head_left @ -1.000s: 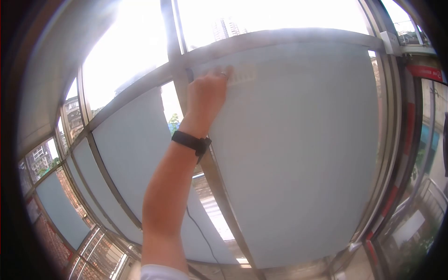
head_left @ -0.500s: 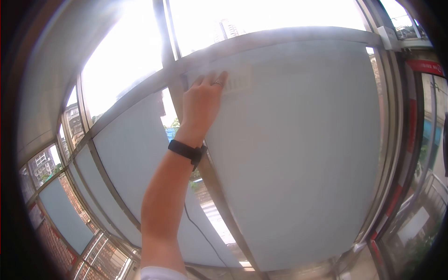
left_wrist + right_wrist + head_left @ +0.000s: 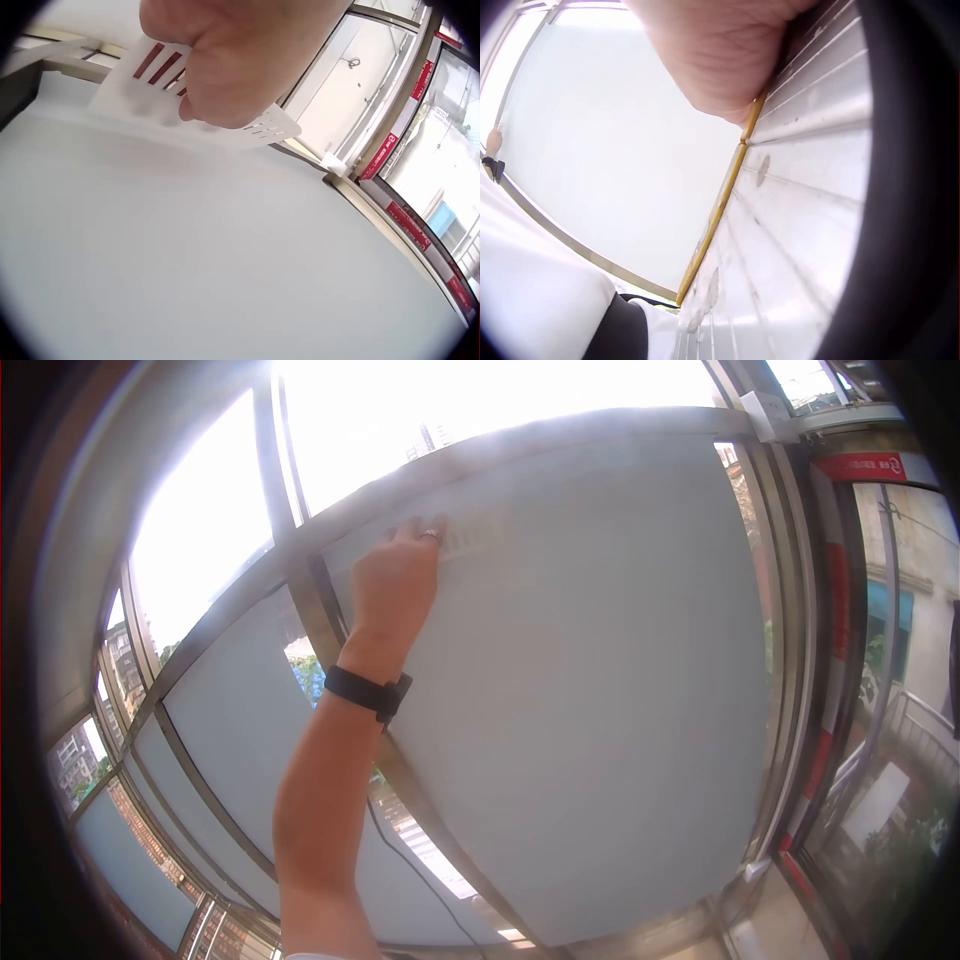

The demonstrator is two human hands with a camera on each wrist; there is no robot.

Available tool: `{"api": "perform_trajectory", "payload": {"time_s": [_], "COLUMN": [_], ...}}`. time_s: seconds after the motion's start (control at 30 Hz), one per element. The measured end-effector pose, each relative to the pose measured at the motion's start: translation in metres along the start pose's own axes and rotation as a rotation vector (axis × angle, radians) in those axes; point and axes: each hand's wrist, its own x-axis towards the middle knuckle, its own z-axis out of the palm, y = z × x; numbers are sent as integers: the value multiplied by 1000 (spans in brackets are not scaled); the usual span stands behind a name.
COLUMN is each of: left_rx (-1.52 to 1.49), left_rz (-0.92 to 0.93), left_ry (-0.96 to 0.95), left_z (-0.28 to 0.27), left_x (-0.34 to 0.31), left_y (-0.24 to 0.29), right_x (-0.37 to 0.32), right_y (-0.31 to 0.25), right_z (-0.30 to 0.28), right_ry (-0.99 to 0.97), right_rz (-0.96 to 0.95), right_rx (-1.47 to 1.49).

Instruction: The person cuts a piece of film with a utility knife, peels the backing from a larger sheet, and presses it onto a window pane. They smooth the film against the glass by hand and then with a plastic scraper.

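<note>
My left hand (image 3: 395, 585), reaching up with a black wristband, is at the upper left of a large pale blue-grey panel (image 3: 600, 690). It grips a white slotted piece (image 3: 154, 86) lying close against the panel; in the head view the piece (image 3: 468, 540) looks faint beside the fingers. The left wrist view shows the hand (image 3: 240, 60) with its fingers partly behind the piece. My right hand (image 3: 720, 52) shows only in the right wrist view, its heel against the yellow edge (image 3: 720, 202) of a ribbed, silvery surface (image 3: 802, 187); its fingers are hidden.
Metal frame bars (image 3: 320, 610) run along the panel's left and top. More pale panels (image 3: 235, 690) stand to the left. A dark cable (image 3: 410, 860) hangs below the forearm. On the right are a white box (image 3: 768, 416) and a frame with red strips (image 3: 838, 610).
The head view has turned right, so the panel and frame sit further left. My left hand stays near the panel's top left corner, now slightly right of the upright bar, still with the white piece.
</note>
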Motion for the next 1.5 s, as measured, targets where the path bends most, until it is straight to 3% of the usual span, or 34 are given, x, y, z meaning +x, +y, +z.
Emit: {"api": "perform_trajectory", "payload": {"time_s": [0.1,0.3,0.4,0.5,0.63,0.7,0.83,0.93,1.03,1.1,1.2,1.5], "left_rx": [-7,-28,30,40,26,93,36,30,-4,54,7,-140], "left_rz": [146,101,193,111,208,129,235,166,228,278,231,226], "left_ry": [144,146,180,140,156,6,189,55,99,253,91,124], "left_z": [14,18,21,15,6,0,1,-1,-2,8,3,-14], "left_x": [-7,21,34,59,70,87,99,119,126,128,152,185], "left_y": [24,36,67,87,123,134,160,181,201,212,232,291], "right_x": [-2,-5,4,7,6,4,4,4,7,7,8,5], "right_y": [-3,-4,-3,-10,2,5,-2,-2,7,10,15,20], "right_z": [-1,1,7,-2,3,0,-10,-14,-4,3,8,10], "right_ry": [-5,79,101,94,75,72,67,28,43,54,106,126], "right_rz": [20,24,38,66,69,62,75,93,61,46,17,5], "right_rx": [-4,-36,-7,-9,4,20,68,79,85,89,101,76]}}
